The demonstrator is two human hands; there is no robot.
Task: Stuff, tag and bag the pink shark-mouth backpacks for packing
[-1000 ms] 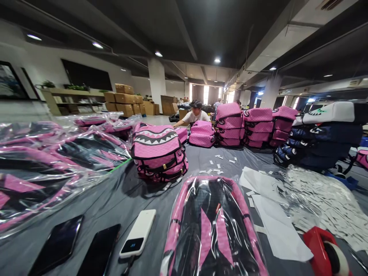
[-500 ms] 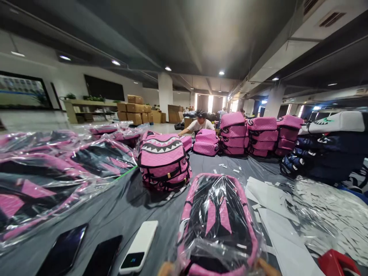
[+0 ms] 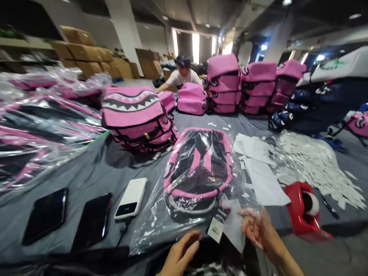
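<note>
At the far left lies a heap of wrapped packs (image 3: 37,126). Nearer on the grey worktop (image 3: 94,168) are two dark phones (image 3: 44,214) and a white power bank (image 3: 130,197). Behind them sits a bare pink backpack (image 3: 138,115).

The bagged backpack (image 3: 198,168) lies flat mid-worktop, straps up, its open film (image 3: 152,226) trailing toward the near edge. The left hand (image 3: 179,255) is at that edge, just below the film, with its fingers curled over something dark. Whether its grip is closed on anything, I cannot tell. A white tag (image 3: 215,229) hangs at the bag mouth between the hands. The right hand (image 3: 255,226) is blurred, its fingers loosely spread beside the film's corner, and its grip looks released.

I judge the work in hand to be the bag's open end, with the pack already inside. A next move there would call for both hands gathering the loose film with the tag tucked clear.

To the right lie paper sheets (image 3: 264,180), a red tape dispenser (image 3: 301,209) and a spread of labels (image 3: 316,165). A person (image 3: 182,74) works at the back by pink stacks (image 3: 224,82).
</note>
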